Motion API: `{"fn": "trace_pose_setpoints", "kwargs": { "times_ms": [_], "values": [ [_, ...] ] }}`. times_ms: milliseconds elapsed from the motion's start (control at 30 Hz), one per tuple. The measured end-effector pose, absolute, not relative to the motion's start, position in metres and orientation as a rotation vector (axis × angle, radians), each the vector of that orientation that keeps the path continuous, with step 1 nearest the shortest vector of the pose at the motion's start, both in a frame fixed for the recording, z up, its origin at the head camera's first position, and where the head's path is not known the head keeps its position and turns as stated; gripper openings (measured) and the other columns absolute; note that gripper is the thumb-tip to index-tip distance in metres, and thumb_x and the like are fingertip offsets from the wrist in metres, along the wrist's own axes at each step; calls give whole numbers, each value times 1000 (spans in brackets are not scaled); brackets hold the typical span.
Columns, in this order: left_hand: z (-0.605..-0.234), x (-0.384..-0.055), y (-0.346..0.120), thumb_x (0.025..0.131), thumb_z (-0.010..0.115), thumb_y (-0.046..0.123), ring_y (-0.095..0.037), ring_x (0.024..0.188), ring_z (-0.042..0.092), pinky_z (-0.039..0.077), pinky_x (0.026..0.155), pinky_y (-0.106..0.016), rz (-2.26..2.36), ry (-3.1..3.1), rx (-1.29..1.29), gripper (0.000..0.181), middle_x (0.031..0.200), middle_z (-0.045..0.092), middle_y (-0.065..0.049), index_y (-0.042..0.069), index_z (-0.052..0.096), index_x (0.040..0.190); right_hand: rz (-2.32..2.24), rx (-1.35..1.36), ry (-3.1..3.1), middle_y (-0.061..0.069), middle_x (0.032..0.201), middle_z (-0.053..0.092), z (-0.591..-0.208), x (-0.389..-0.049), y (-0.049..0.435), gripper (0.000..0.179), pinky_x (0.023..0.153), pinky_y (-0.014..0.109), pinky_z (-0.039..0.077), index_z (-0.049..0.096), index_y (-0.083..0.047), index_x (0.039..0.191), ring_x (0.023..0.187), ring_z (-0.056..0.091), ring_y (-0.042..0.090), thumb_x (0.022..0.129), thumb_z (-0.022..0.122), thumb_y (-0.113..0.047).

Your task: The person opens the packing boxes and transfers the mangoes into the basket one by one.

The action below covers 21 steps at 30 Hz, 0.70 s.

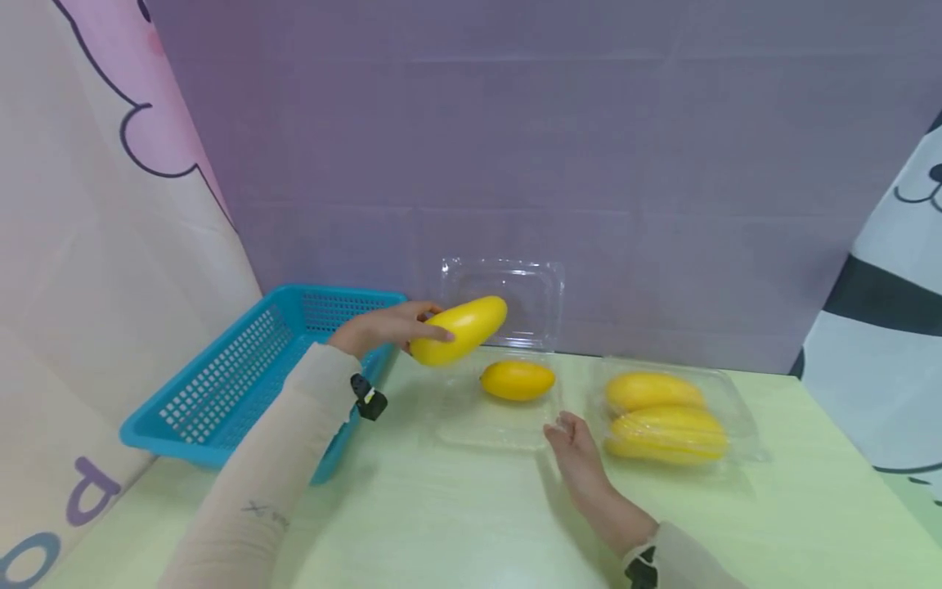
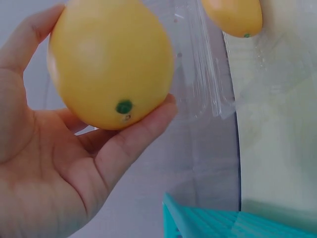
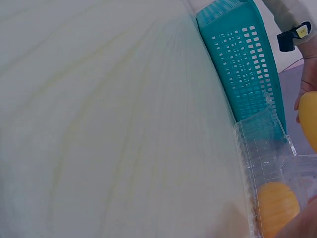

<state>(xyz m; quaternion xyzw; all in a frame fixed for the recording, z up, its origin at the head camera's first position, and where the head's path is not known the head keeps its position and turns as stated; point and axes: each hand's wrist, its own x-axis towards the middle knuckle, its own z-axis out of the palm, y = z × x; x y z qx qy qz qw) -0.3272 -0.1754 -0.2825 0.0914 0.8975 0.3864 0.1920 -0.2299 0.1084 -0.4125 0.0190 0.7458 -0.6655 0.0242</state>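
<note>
My left hand [image 1: 393, 323] grips a large yellow mango [image 1: 459, 330], held in the air over the back left of a clear plastic clamshell box [image 1: 471, 429]. In the left wrist view the thumb and fingers wrap around the mango [image 2: 111, 59], its green stem spot facing the camera. A smaller, deeper yellow mango [image 1: 518, 381] lies inside the box, whose lid [image 1: 526, 307] stands raised against the back wall. At the box's front right corner, my right hand [image 1: 577, 458] pinches the rim. Only part of this hand [image 3: 302, 220] shows in the right wrist view.
A blue perforated basket [image 1: 213, 401] stands at the left, beneath the left forearm. To the right of the right hand, another clear box [image 1: 739, 413] holds two yellow mangoes [image 1: 666, 433]. A purple-grey cloth wall [image 1: 589, 147] rises behind the pale green table [image 1: 441, 523].
</note>
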Motion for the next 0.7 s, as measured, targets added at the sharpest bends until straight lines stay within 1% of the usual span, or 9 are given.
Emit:
{"fn": "trace_pose_setpoints", "kwargs": {
  "times_ms": [67, 233, 500, 567, 700],
  "values": [
    [-283, -327, -180, 81, 66, 51, -27, 115, 47, 49, 90, -43, 1108, 2513, 245, 73, 138, 41, -8, 18, 36, 140, -2047, 57, 2309, 33, 146, 22, -412, -229, 109, 56, 111, 52, 21, 18, 11, 142, 135, 24, 45, 98, 43, -15],
    [-279, -324, -191, 80, 65, 55, -27, 116, 46, 46, 92, -44, 1147, 2530, 214, 78, 138, 40, -7, 19, 33, 141, -2023, 38, 2315, 32, 147, 20, -410, -230, 110, 56, 112, 52, 20, 18, 11, 142, 136, 22, 45, 99, 43, -16],
    [-273, -325, -210, 77, 65, 62, -27, 113, 48, 44, 96, -47, 1238, 2533, 126, 89, 131, 47, -9, 17, 28, 145, -2017, 42, 2315, 32, 148, 19, -408, -233, 110, 58, 111, 53, 21, 17, 10, 142, 136, 22, 45, 99, 43, -18],
    [-272, -325, -216, 77, 64, 62, -27, 111, 49, 45, 94, -46, 1250, 2537, 133, 88, 129, 48, -9, 17, 28, 144, -2020, 53, 2317, 32, 147, 20, -408, -233, 110, 57, 111, 53, 21, 18, 11, 142, 135, 23, 45, 99, 43, -17],
    [-273, -324, -228, 77, 63, 64, -27, 112, 48, 46, 91, -43, 1246, 2555, 134, 90, 130, 46, -10, 15, 28, 144, -2028, 70, 2319, 32, 147, 21, -410, -233, 109, 56, 111, 53, 22, 20, 10, 141, 134, 25, 45, 98, 44, -16]
  ]
}}
